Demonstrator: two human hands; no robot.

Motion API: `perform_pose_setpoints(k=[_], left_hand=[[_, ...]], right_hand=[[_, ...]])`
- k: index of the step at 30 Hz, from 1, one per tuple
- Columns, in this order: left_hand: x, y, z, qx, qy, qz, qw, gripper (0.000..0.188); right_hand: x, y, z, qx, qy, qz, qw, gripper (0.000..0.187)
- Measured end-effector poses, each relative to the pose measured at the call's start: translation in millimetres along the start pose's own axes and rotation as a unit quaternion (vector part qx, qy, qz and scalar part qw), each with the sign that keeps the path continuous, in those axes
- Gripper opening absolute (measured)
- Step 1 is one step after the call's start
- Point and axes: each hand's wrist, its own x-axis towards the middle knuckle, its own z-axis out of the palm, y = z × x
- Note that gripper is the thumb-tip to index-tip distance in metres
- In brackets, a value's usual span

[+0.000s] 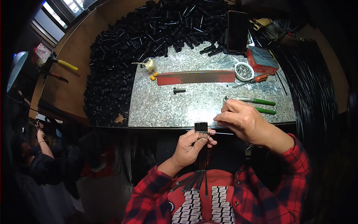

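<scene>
left hand (191, 146) clamped on bundle of thin black ribs (201, 149), upright, over lap at edge of speckled grey stone slab (194, 102) | right hand (242, 119) pinches thin silver wire (220, 133), apparently threaded crosswise through rib tips | hands close, not touching

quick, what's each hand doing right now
Left hand: closed around a flat bundle of thin black ribs.
Right hand: fingers pinched on a thin silver metal wire crossing the bundle.
</scene>
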Motion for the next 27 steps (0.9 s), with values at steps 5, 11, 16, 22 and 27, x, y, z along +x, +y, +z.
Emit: perform_pose_setpoints(k=[5,11,16,22,27], left_hand=[[-0.2,-0.5,-2.0,0.005,-0.005,0.000,1.000,0.022],[-0.7,-1.7,-2.1,0.001,-0.007,0.002,1.000,0.023],[-1.0,-1.4,-0.3,-0.016,-0.010,-0.008,1.000,0.024],[-1.1,-0.6,-0.6,-0.028,-0.006,-0.024,0.999,0.024],[-1.3,-3.1,-7.3,0.050,-0.007,-0.005,0.999,0.022]], right_hand=[[1.9,0.2,1.7,0.003,-0.001,0.000,1.000,0.019],[8.8,0.7,-2.6,0.053,-0.059,0.037,0.996,0.019],[16.3,2.7,-0.9,0.114,-0.080,0.067,0.988,0.014],[26.1,8.5,9.1,0.175,-0.067,0.090,0.978,0.015],[37.3,-18.6,-5.6,0.098,-0.048,0.008,0.994,0.024]])
